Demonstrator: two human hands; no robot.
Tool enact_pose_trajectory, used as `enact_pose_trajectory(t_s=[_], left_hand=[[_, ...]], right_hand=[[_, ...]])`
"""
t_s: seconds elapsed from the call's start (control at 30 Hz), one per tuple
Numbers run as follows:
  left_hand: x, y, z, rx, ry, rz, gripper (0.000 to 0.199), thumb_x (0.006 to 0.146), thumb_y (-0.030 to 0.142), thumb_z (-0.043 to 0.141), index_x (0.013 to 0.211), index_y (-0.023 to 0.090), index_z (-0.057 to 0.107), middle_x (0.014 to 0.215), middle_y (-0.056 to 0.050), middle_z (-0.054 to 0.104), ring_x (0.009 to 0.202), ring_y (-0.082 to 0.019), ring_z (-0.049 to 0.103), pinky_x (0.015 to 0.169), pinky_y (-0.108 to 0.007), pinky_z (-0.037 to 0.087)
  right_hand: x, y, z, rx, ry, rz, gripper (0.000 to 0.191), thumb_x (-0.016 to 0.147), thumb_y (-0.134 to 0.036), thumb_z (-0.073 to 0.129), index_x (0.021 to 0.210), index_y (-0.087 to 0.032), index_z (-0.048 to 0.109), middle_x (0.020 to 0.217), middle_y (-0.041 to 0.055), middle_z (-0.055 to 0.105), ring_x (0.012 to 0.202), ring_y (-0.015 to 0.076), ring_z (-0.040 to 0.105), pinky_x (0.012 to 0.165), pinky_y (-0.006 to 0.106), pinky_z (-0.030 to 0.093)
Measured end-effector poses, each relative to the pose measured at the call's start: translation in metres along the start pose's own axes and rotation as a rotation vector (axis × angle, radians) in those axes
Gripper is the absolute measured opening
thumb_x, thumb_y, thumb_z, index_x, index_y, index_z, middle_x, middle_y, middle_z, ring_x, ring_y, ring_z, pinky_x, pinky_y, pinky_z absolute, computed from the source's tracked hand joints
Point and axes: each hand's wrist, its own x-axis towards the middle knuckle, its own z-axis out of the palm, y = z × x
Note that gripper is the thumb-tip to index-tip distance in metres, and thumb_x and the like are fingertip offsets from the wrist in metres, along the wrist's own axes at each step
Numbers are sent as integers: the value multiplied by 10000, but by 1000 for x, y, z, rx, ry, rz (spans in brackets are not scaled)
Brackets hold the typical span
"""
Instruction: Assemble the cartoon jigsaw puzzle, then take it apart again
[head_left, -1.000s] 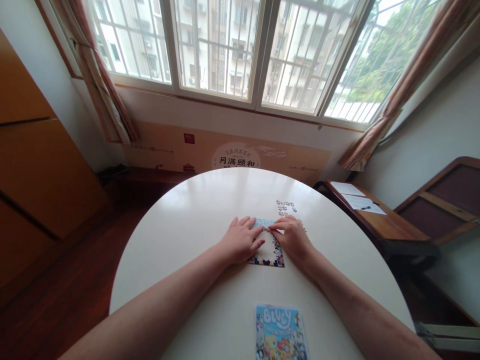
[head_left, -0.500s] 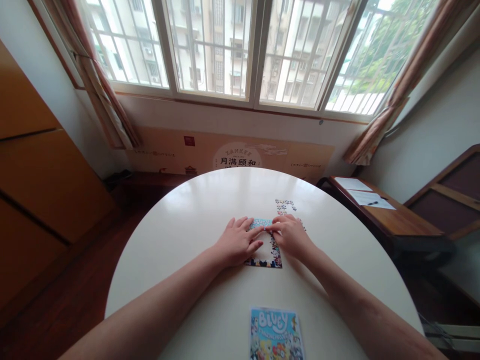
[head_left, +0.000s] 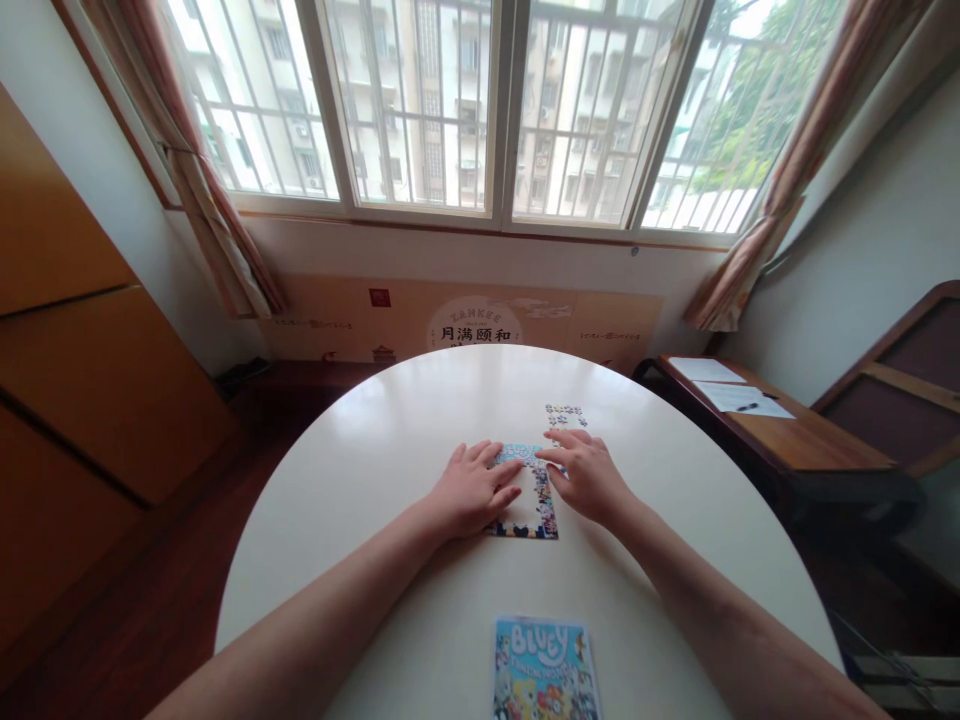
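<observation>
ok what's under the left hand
The left hand lies over the left side of the partly built puzzle. Parts of its top, right and bottom borders show; the left border is mostly covered, so I can't tell whether it's complete.

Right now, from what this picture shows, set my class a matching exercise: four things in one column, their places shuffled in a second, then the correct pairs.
Things
1. Left hand
2. Bluey picture card
3. Loose puzzle pieces
4. Paper sheets

Places
A. On the wooden side table
B. On the white table, just beyond the right hand
C. Over the left side of the unfinished puzzle
D. At the bottom edge of the picture

Pairs: 1-C, 2-D, 3-B, 4-A
</observation>
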Motion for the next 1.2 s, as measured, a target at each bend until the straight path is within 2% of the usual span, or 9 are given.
enact_pose_trajectory(t_s=[0.17,0.27,0.4,0.47,0.63,0.77,0.83,0.93,1.2], left_hand=[[1,-1,1,-25,16,1,531,981,588,350,1447,364,468,1548,-98,399,1428,-350,325,1142,-610,197],[2,-4,1,-85,41,-17,573,972,577,386,1483,320,419,1534,-119,420,1416,-341,356,1145,-613,209],[5,-15,3,-290,212,-59,593,981,521,378,1463,178,429,1485,-158,474,1378,-301,419,1148,-514,310],[5,-20,3,-385,301,-81,577,990,505,348,1422,141,463,1450,-162,510,1358,-289,443,1140,-484,344],[6,-27,-1,-505,407,-122,533,988,475,332,1333,122,535,1374,-157,570,1302,-287,501,1116,-487,386],[5,-28,-7,-571,479,-171,483,984,444,338,1269,137,579,1307,-141,616,1239,-280,559,1071,-474,442],[5,-29,-9,-581,500,-190,470,981,438,338,1245,146,594,1283,-132,631,1217,-279,575,1059,-475,453],[5,-30,-8,-579,503,-207,462,978,436,340,1225,152,607,1270,-124,642,1209,-277,579,1063,-479,448],[5,-29,-6,-588,483,-202,465,976,434,339,1229,153,611,1269,-121,644,1205,-281,581,1062,-476,449]], right_hand=[[1,-8,5,-13,-98,24,337,865,-156,543,1037,-330,776,1351,36,620,1246,299,508,995,498,383],[2,-9,5,-7,-119,47,350,852,-145,543,1037,-332,773,1344,35,624,1235,297,512,1008,510,373],[0,-8,5,2,-115,47,361,845,-137,548,1063,-329,761,1322,40,635,1220,292,523,1012,496,373],[-1,-7,6,4,-106,35,343,846,-136,552,1055,-313,758,1308,45,642,1207,288,534,992,472,390],[-1,-3,12,22,-61,10,258,874,-162,562,1025,-273,741,1284,53,652,1186,282,548,971,452,403],[-1,0,15,36,-28,9,310,906,-186,550,1157,-272,711,1310,65,641,1227,284,525,1014,464,379],[-1,-2,16,23,-32,12,353,916,-192,537,1213,-300,692,1342,60,623,1247,294,510,1019,482,368],[-3,-6,16,3,-60,-6,326,943,-245,517,1194,-334,704,1379,51,597,1247,301,508,1014,489,360],[1,-21,9,-73,-100,-12,285,962,-292,483,1107,-306,728,1353,45,614,1219,296,506,972,466,346]])
